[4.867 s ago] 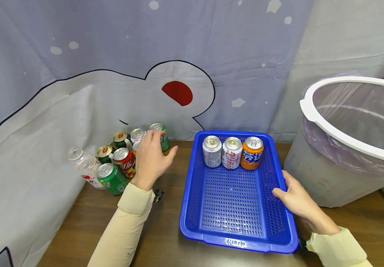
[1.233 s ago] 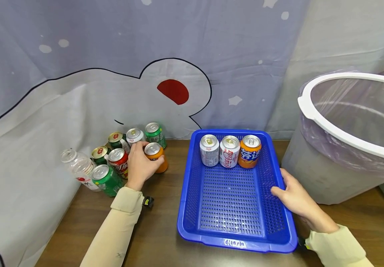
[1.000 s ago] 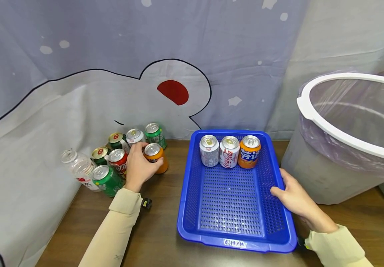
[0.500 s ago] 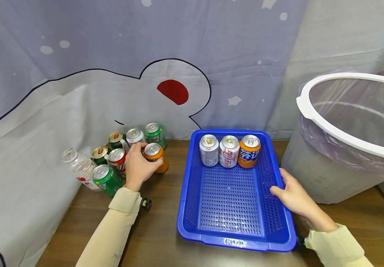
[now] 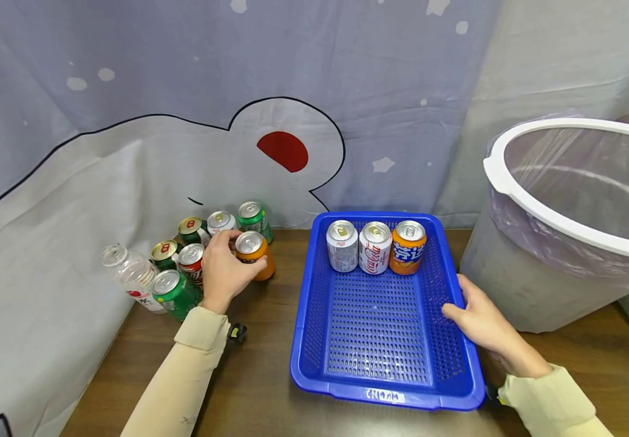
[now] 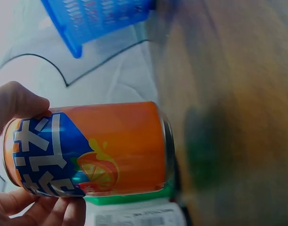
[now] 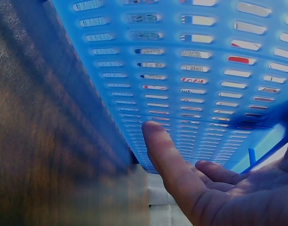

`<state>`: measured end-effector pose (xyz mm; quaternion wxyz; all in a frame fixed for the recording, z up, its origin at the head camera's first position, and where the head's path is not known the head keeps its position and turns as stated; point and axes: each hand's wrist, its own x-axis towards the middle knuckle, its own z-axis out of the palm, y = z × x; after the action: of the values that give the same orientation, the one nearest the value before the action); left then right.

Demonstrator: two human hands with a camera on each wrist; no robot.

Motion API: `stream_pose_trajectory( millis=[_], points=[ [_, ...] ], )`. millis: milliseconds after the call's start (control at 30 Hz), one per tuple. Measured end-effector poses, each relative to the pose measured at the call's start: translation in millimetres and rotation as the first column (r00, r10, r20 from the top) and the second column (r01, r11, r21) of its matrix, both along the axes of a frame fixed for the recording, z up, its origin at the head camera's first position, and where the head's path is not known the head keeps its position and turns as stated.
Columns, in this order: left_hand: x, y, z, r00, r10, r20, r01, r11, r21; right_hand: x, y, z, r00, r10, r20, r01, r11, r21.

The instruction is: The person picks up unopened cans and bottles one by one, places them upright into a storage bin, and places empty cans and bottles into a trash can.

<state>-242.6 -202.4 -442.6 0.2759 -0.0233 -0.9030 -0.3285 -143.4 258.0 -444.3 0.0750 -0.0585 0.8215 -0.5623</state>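
My left hand (image 5: pixel 224 267) grips an orange soda can (image 6: pixel 129 146) round its upper part, thumb on one side and fingers on the other. In the left wrist view the can's base is close over the wooden table. Beside and behind it stand a red can (image 5: pixel 191 255), a white can (image 5: pixel 221 223) and a green can (image 5: pixel 255 220). My right hand (image 5: pixel 481 318) holds the right rim of a blue plastic basket (image 5: pixel 388 397), thumb inside, fingers on the outer side. Inside, along the back wall, are two white cans (image 5: pixel 375 247) and another orange can (image 5: pixel 408 249).
Farther left are a clear plastic bottle (image 5: pixel 136 276), a green can (image 5: pixel 176 295) and two dark green cans with gold tops (image 5: pixel 164 250). A large bin (image 5: pixel 533 261) with a white rim and plastic liner stands to the right. A printed curtain (image 5: pixel 391 91) hangs behind the table.
My left hand came down from above the cans and took hold of the orange can, which now sits slightly higher in view than half a second ago. The right hand stays on the basket.
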Motion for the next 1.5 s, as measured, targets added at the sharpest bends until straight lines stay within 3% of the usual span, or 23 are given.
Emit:
stream_pose_trajectory(
  millis=[233, 500, 833, 1133, 1500],
  points=[
    [7.8, 12.3, 20.5, 0.994, -0.062, -0.095, 0.060, 0.998, -0.025, 0.1, 0.1, -0.8, 1.000, 0.000, 0.009, 0.000, 1.000, -0.008],
    [24.6, 33.0, 50.7, 0.978, -0.126, -0.165, 0.119, 0.992, -0.049, -0.2, -0.5, -0.3, 1.000, -0.002, 0.008, 0.002, 1.000, -0.008],
    [38.1, 68.1, 84.6, 0.931, -0.273, -0.244, 0.272, 0.962, -0.039, -0.1, 0.0, -0.2, 1.000, 0.000, 0.016, 0.001, 1.000, -0.019],
    [41.0, 112.4, 103.0, 0.900, -0.388, -0.200, 0.376, 0.922, -0.093, 0.3, -0.5, -0.4, 1.000, -0.004, 0.013, 0.004, 1.000, -0.015],
    [32.8, 163.9, 104.4, 0.867, -0.497, -0.036, 0.480, 0.853, -0.206, 1.3, -1.2, 1.5, 1.000, 0.000, 0.023, 0.000, 1.000, -0.028]
  ],
)
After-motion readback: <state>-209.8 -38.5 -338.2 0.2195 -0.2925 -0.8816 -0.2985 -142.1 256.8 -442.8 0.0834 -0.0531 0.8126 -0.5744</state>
